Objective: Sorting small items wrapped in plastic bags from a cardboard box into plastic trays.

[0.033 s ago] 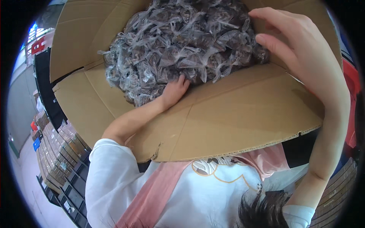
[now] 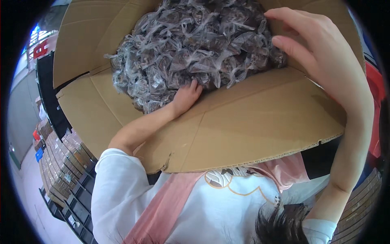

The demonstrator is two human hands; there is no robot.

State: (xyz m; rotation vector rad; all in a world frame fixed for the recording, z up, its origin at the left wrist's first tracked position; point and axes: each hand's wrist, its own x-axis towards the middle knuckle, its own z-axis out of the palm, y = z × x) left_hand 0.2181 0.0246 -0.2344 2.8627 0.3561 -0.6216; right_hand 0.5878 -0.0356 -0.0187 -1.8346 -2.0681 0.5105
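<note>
A large open cardboard box [image 2: 260, 114] in front of me is heaped with small knotted clear plastic bags [image 2: 191, 53] of dark contents. My left hand [image 2: 187, 96] reaches over the near flap and rests against the bags at the heap's front edge. Its fingertips are partly hidden among them, so any grip cannot be made out. At the box's right side, my right hand [image 2: 310, 42] is open, thumb and fingers apart and curved, with nothing between them. Its fingertips are close to the heap's right edge.
Stacked brown cartons [image 2: 61, 162] sit on a black pallet [image 2: 77, 203] at the left. More brown cartons [image 2: 359, 207] are at the lower right, below a red object [image 2: 375, 110]. The box's near flap stretches across in front of my body.
</note>
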